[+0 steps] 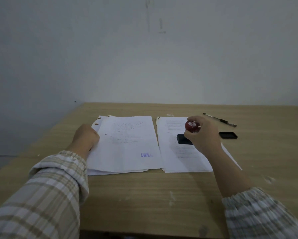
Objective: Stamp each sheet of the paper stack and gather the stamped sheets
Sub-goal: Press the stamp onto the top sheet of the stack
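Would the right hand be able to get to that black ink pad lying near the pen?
Probably yes. The ink pad lies just right of the right hand on bare table, nothing between them. But that hand's fingers already grip the red-knobbed stamp.

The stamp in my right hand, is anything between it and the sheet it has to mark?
Nothing visible. The right hand holds the stamp by its red knob directly over the right-hand sheet; the ink pad and pen lie off to the right on the table.
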